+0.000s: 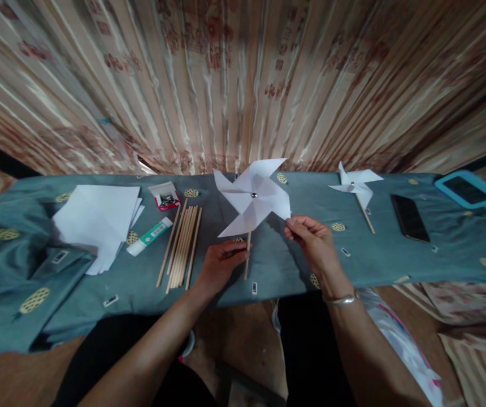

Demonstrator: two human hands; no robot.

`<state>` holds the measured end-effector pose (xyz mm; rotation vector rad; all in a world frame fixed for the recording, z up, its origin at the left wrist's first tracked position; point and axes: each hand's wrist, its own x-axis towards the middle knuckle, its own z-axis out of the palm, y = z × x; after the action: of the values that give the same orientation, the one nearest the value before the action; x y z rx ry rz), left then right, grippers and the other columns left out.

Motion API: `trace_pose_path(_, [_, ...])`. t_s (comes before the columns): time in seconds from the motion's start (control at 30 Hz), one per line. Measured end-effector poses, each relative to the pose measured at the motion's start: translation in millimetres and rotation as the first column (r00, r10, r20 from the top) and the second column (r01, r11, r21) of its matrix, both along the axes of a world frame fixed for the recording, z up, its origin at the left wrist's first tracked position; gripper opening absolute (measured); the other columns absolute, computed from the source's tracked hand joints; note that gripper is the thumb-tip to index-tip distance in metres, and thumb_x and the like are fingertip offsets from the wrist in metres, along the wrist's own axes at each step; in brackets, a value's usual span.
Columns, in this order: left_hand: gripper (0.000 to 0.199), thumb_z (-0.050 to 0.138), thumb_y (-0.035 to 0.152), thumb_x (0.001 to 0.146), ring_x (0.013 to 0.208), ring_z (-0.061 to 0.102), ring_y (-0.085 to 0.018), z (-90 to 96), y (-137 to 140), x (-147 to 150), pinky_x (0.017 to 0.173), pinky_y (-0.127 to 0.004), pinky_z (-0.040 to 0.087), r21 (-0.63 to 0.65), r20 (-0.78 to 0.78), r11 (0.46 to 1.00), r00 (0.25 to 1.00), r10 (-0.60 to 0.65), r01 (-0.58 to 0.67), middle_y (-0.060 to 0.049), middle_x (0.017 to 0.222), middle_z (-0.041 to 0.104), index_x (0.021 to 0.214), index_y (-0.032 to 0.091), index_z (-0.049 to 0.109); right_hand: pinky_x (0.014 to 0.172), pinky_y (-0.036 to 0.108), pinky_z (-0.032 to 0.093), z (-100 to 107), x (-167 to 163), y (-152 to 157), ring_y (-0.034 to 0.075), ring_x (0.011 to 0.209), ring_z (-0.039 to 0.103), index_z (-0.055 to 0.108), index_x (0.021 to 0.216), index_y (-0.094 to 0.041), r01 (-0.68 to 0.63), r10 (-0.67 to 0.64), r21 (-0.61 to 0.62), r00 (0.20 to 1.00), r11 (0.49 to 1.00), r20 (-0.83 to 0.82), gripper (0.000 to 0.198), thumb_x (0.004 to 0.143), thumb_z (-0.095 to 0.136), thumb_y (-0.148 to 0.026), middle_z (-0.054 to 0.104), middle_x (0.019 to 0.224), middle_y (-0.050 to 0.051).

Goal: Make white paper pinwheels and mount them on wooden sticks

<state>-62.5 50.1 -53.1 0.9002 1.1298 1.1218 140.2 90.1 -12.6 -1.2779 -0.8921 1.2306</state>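
A white paper pinwheel with a shiny pin at its centre stands upright over the middle of the cloth. My left hand is closed round its wooden stick, just below the paper blades. My right hand pinches the tip of the lower right blade between thumb and fingers. Left of my left hand lie several loose wooden sticks, side by side. A second white pinwheel rests on the cloth to the right of my right hand.
A green cloth covers the long table. At its left are a stack of white paper, a green and white tube and an open box of pins. A black phone and a blue-framed tablet lie at the right. A curtain hangs behind.
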Motion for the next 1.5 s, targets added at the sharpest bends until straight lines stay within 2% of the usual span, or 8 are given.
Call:
trace_pose_path(0.33, [0.027, 0.086, 0.035, 0.06, 0.078, 0.069, -0.02, 3.2, 1.3, -1.6, 0.08, -0.034, 0.053, 0.0, 0.002, 1.0, 1.0, 0.01, -0.01, -0.006, 0.084, 0.079, 0.082, 0.02, 0.083, 0.057, 0.025, 0.042, 2.6, -13.0, -10.2, 0.01, 0.054, 0.053, 0.075, 0.063, -0.022, -0.09, 0.087, -0.065, 0.995, 0.994, -0.044, 0.031, 0.051, 0.092, -0.045, 0.068, 0.057, -0.002])
trace_pose_path(0.63, [0.025, 0.085, 0.034, 0.06, 0.076, 0.067, -0.019, 2.7, 2.3, -1.3, 0.078, -0.032, 0.052, 0.016, -0.019, 1.0, 1.0, 0.023, -0.022, -0.005, 0.08, 0.077, 0.081, 0.02, 0.083, 0.058, 0.026, 0.041, -4.0, -28.5, -18.9, 0.01, 0.055, 0.053, 0.072, 0.06, -0.021, -0.216, 0.211, -0.075, 0.975, 0.974, -0.07, 0.032, 0.058, 0.09, -0.047, 0.067, 0.058, -0.001])
trace_pose_path(0.87, [0.022, 0.08, 0.031, 0.066, 0.082, 0.068, -0.02, 1.8, 1.5, -1.2, 0.082, -0.032, 0.052, 0.051, -0.008, 0.998, 0.999, -0.031, 0.031, -0.006, 0.087, 0.078, 0.085, 0.019, 0.083, 0.055, 0.024, 0.042, -8.4, -38.4, -21.2, 0.01, 0.054, 0.055, 0.073, 0.061, -0.02, -0.26, 0.249, -0.109, 0.962, 0.959, -0.109, 0.035, 0.053, 0.092, -0.05, 0.068, 0.057, -0.001])
trace_pose_path(1.1, [0.021, 0.079, 0.03, 0.066, 0.081, 0.069, -0.02, 2.6, 1.1, 0.7, 0.082, -0.033, 0.053, 0.059, 0.008, 0.997, 0.999, -0.043, 0.043, -0.005, 0.083, 0.078, 0.084, 0.02, 0.082, 0.05, 0.022, 0.038, -4.9, -48.4, -21.6, 0.008, 0.049, 0.048, 0.07, 0.056, -0.02, -0.284, 0.28, -0.118, 0.959, 0.952, -0.049, 0.034, 0.051, 0.092, -0.046, 0.064, 0.052, -0.003])
trace_pose_path(1.27, [0.015, 0.078, 0.03, 0.067, 0.079, 0.069, -0.02, 3.9, 1.4, 0.4, 0.08, -0.032, 0.053, 0.085, -0.004, 0.996, 0.999, -0.04, 0.04, -0.005, 0.081, 0.077, 0.078, 0.02, 0.082, 0.05, 0.024, 0.037, -1.9, -50.2, -23.6, 0.009, 0.05, 0.048, 0.073, 0.058, -0.021, -0.349, 0.351, -0.052, 0.935, 0.936, 0.043, 0.033, 0.054, 0.09, -0.048, 0.063, 0.051, -0.003])
trace_pose_path(1.4, [0.021, 0.08, 0.032, 0.065, 0.077, 0.067, -0.019, 0.4, 1.1, -1.8, 0.076, -0.03, 0.052, 0.067, -0.038, 0.998, 0.999, -0.017, 0.02, -0.005, 0.081, 0.077, 0.082, 0.02, 0.083, 0.048, 0.024, 0.033, -0.2, -30.2, -17.9, 0.008, 0.047, 0.044, 0.07, 0.055, -0.02, -0.246, 0.239, 0.016, 0.955, 0.969, 0.173, 0.041, 0.066, 0.082, -0.057, 0.062, 0.051, -0.002])
trace_pose_path(1.5, [0.024, 0.081, 0.033, 0.064, 0.079, 0.068, -0.02, -1.5, -0.2, -2.6, 0.078, -0.031, 0.052, 0.039, -0.05, 0.999, 0.999, -0.019, 0.021, -0.005, 0.083, 0.078, 0.084, 0.02, 0.083, 0.051, 0.025, 0.036, -0.8, -7.5, -7.6, 0.009, 0.05, 0.045, 0.069, 0.057, -0.02, -0.096, 0.084, 0.062, 0.981, 0.993, 0.173, 0.044, 0.067, 0.08, -0.061, 0.064, 0.055, -0.001])
